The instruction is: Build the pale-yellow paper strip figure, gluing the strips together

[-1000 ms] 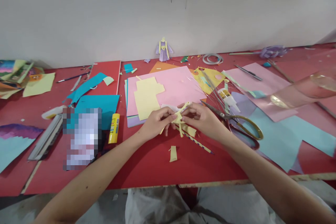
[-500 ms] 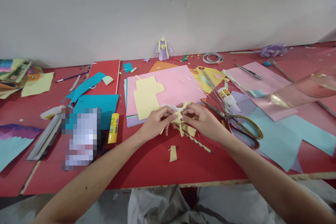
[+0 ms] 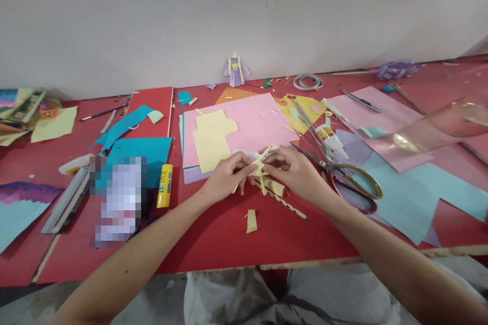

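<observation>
Between my hands is a small pale yellow paper piece (image 3: pixel 258 167) with narrow strips sticking out of it. My left hand (image 3: pixel 231 172) pinches its left side, thumb on top. On the other side my right hand (image 3: pixel 292 167) grips it with thumb and bent fingers. Beneath the hands lie a yellow paper scrap (image 3: pixel 275 187) and a white pencil with dark spots (image 3: pixel 287 204). A folded yellow paper strip (image 3: pixel 251 221) rests on the red table nearer to me. The fingertips partly hide the held piece.
Scissors (image 3: pixel 343 177) and a white glue bottle (image 3: pixel 331 139) lie right of my hands. A yellow glue stick (image 3: pixel 164 186) is to the left. Behind are stacked pink paper (image 3: pixel 255 122) and a purple paper figure (image 3: pixel 236 71) by the wall. A clear bottle (image 3: pixel 438 129) lies far right.
The hands stay in nearly the same place, both still gripping the yellow paper piece. My right fingers have shifted slightly. The whole view has moved a little.
</observation>
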Available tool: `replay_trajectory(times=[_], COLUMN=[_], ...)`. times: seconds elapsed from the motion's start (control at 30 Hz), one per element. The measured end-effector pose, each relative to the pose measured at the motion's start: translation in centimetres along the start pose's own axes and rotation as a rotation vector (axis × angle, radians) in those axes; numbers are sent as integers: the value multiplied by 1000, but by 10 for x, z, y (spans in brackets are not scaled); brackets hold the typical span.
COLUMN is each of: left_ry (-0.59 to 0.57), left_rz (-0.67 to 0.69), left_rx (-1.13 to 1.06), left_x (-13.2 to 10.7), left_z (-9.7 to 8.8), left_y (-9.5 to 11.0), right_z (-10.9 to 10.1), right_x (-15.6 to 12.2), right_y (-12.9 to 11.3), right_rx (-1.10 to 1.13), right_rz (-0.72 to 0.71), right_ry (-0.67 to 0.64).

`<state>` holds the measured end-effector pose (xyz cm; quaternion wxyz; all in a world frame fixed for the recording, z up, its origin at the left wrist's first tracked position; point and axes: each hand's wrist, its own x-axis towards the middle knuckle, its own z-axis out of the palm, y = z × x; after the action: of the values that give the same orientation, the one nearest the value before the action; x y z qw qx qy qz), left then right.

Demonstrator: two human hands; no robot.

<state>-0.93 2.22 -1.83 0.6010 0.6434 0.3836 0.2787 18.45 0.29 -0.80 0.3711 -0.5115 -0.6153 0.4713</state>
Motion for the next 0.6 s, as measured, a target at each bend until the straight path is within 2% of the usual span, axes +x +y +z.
replay_trajectory(times=[0.6], left_ry=[10], left_rz=[60], left_rx=[5], left_x=[0], left_z=[-1], left_y=[-2], right_z=[-3], right_x=[-1], right_y=[-4], right_rx=[-27], right_rz=[-49], right_ry=[-58])
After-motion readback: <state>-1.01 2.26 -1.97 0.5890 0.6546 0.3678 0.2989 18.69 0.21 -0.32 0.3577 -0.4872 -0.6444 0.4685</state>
